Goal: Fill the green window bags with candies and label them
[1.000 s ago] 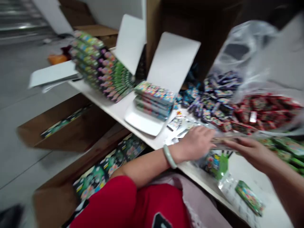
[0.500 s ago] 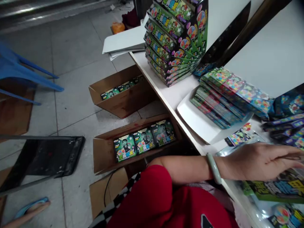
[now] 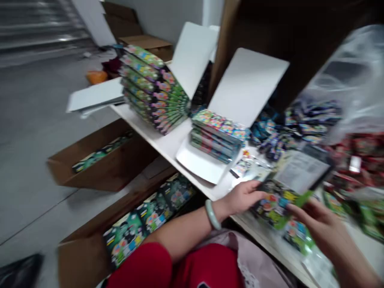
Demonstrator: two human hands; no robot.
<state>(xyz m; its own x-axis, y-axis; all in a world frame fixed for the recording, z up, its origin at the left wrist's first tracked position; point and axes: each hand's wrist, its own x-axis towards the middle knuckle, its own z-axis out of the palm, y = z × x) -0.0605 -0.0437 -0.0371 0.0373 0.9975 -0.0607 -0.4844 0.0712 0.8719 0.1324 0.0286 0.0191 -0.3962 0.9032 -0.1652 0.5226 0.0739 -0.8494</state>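
Note:
Between my hands is a printed cardboard box (image 3: pixel 274 204), black and green with colourful pictures, held tilted above the table edge; it is blurred. My left hand (image 3: pixel 244 197), with a pale green bangle on the wrist, pinches the box's left side between thumb and fingers. On the right side, my right hand (image 3: pixel 319 224) grips it with the thumb on the front and the other fingers partly hidden behind. Beneath the box, near my right hand, lie more printed packages (image 3: pixel 298 236) on the table.
Stacked printed boxes (image 3: pixel 144 88) with raised white lids stand on the white table (image 3: pixel 162 150). Nearer is an open display box (image 3: pixel 216 136) filled with flat packs. Small wrapped packets (image 3: pixel 279 132) and red packets (image 3: pixel 360 156) lie behind. Cartons (image 3: pixel 81 248) of green boxes sit below left.
The view has swung right. My left hand, earlier over the printed packages on the table, now grips the printed box. My right hand has come into view, holding its other side.

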